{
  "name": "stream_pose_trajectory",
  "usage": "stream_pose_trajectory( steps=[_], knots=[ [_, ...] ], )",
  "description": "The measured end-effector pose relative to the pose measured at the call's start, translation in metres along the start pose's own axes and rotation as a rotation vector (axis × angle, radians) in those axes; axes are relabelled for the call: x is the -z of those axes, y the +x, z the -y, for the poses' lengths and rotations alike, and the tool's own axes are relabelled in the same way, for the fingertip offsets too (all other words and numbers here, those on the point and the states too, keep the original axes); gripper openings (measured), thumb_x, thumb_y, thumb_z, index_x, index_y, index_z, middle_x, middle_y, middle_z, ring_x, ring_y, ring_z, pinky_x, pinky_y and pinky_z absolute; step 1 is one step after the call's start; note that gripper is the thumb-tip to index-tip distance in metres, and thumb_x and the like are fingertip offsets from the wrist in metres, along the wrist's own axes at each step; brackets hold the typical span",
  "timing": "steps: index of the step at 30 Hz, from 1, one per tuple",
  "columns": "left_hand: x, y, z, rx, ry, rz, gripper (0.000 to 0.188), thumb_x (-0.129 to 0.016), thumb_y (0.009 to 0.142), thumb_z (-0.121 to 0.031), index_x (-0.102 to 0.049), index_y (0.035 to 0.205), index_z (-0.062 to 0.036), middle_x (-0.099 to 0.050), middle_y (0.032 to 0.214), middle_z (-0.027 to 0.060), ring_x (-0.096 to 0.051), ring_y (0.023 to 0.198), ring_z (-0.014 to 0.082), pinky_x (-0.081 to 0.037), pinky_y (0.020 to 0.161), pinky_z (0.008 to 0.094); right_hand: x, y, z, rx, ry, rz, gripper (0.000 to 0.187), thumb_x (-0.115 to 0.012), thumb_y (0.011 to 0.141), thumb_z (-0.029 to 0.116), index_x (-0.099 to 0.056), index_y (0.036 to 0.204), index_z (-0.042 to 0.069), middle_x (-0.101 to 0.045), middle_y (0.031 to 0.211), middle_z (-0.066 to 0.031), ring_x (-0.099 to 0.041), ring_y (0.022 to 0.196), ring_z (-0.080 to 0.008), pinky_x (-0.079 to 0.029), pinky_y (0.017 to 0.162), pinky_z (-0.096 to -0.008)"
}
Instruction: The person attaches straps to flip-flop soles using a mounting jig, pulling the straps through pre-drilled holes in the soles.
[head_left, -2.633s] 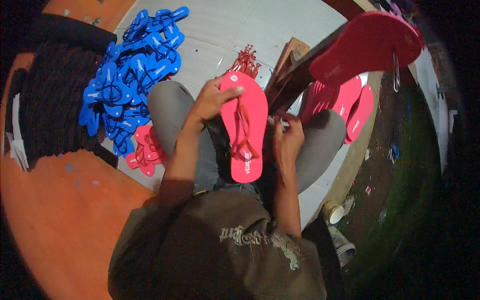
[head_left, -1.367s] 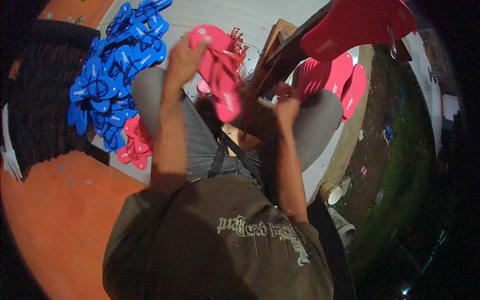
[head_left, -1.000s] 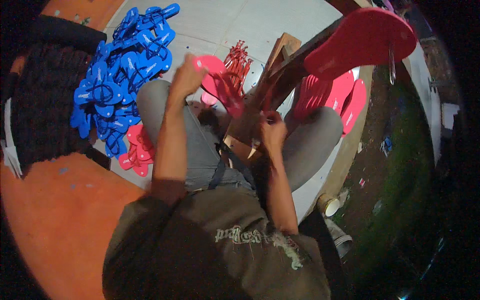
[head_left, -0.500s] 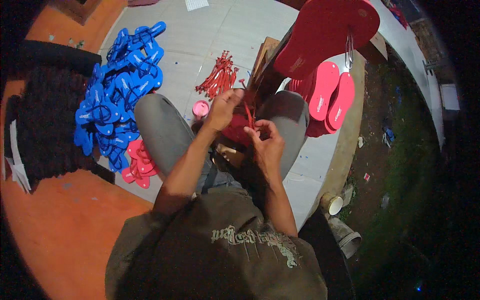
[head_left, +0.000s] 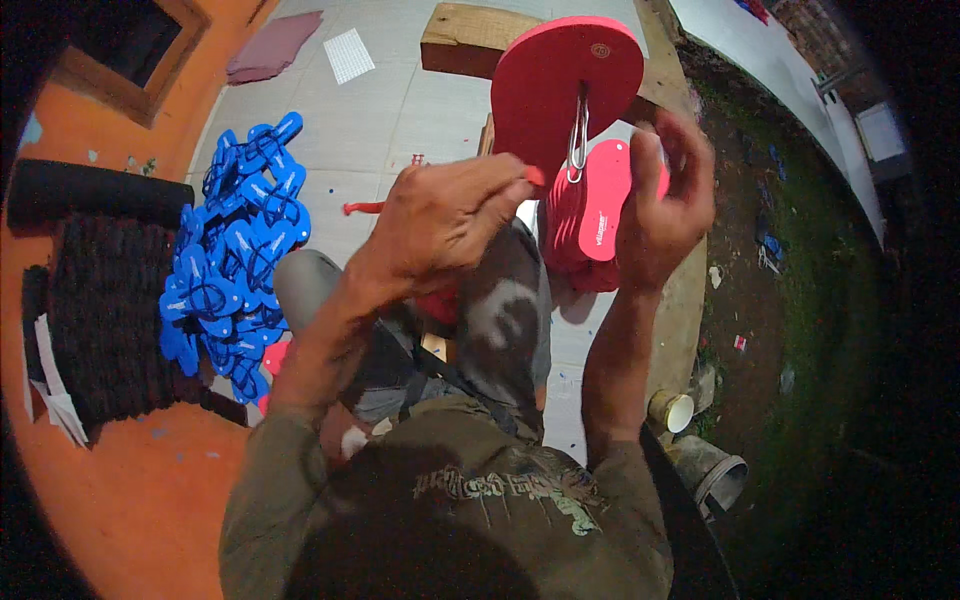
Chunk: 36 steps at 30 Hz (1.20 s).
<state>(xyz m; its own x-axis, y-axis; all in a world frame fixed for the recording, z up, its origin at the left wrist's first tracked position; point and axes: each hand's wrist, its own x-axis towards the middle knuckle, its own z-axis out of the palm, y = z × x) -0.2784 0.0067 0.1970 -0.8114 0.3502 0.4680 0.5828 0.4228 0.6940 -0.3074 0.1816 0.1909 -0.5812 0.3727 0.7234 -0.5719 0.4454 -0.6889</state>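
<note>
PLACE: sandal workshop | SIGNS: blue flip-flop heap (head_left: pixel 242 245); stacked pink soles (head_left: pixel 604 205); raised sole (head_left: pixel 545 75) with metal loop (head_left: pixel 577 137)

At the person's left I see a heap of sandals (head_left: pixel 242 240) on the floor (head_left: pixel 378 118), with another pile (head_left: pixel 110 310) farther left. One raised sole (head_left: pixel 550 85) is before the person; lower and more to the right stands a stack of soles (head_left: pixel 604 205).

Pale tiled floor (head_left: pixel 390 110), heaped blue flip-flops (head_left: pixel 240 260), stacked pink soles (head_left: pixel 608 180), white sheet (head_left: pixel 348 56), mauve cloth (head_left: pixel 275 48).
</note>
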Motion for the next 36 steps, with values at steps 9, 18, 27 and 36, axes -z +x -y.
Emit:
stream_pose_trajectory(
  steps=[9, 18, 27, 36],
  knots=[
    [0.012, 0.027, -0.001, -0.187, 0.122, 0.235, 0.021, -0.048, 0.083, -0.022, -0.055, 0.08, -0.0025, -0.052, 0.064, 0.013, -0.053, 0.059, 0.0285, -0.04, 0.054, 0.0347, -0.023, 0.055, 0.006, -0.281, 0.096, 0.53, 0.033, -0.061, 0.081, 0.028, -0.058, 0.099, -0.001, -0.062, 0.083, -0.0039, -0.057, 0.073, -0.0091, -0.045, 0.067, -0.0224],
    [0.034, 0.056, -0.015, -0.182, 0.328, 0.433, 0.031, -0.052, 0.082, -0.034, -0.058, 0.089, -0.0037, -0.057, 0.078, 0.0152, -0.056, 0.075, 0.0304, -0.043, 0.067, 0.038, -0.023, 0.044, 0.002, -0.249, 0.135, 0.472, 0.029, -0.06, 0.082, 0.027, -0.06, 0.091, -0.001, -0.062, 0.079, -0.005, -0.057, 0.074, -0.01, -0.045, 0.068, -0.023],
    [0.02, 0.079, 0.016, 0.012, -0.271, 0.087, 0.039, -0.051, 0.084, -0.039, -0.057, 0.096, -0.0015, -0.06, 0.082, 0.0101, -0.056, 0.075, 0.0164, -0.044, 0.067, 0.027, -0.019, 0.019, 0.021, -0.434, 0.527, 0.431, 0.03, -0.06, 0.082, 0.026, -0.056, 0.096, 0.0, -0.061, 0.082, -0.0046, -0.056, 0.075, -0.0095, -0.045, 0.066, -0.0221],
    [-0.021, 0.019, 0.007, -0.142, -0.193, -0.414, 0.039, -0.051, 0.083, -0.038, -0.058, 0.077, -0.0008, -0.055, 0.068, 0.0127, -0.056, 0.063, 0.0265, -0.044, 0.056, 0.0341, 0.01, -0.03, 0.018, -0.166, 0.172, 0.477, 0.021, -0.057, 0.075, 0.011, -0.055, 0.092, 0.0, -0.049, 0.08, -0.0121, -0.047, 0.077, -0.0264, -0.038, 0.071, -0.0333]
  ],
)
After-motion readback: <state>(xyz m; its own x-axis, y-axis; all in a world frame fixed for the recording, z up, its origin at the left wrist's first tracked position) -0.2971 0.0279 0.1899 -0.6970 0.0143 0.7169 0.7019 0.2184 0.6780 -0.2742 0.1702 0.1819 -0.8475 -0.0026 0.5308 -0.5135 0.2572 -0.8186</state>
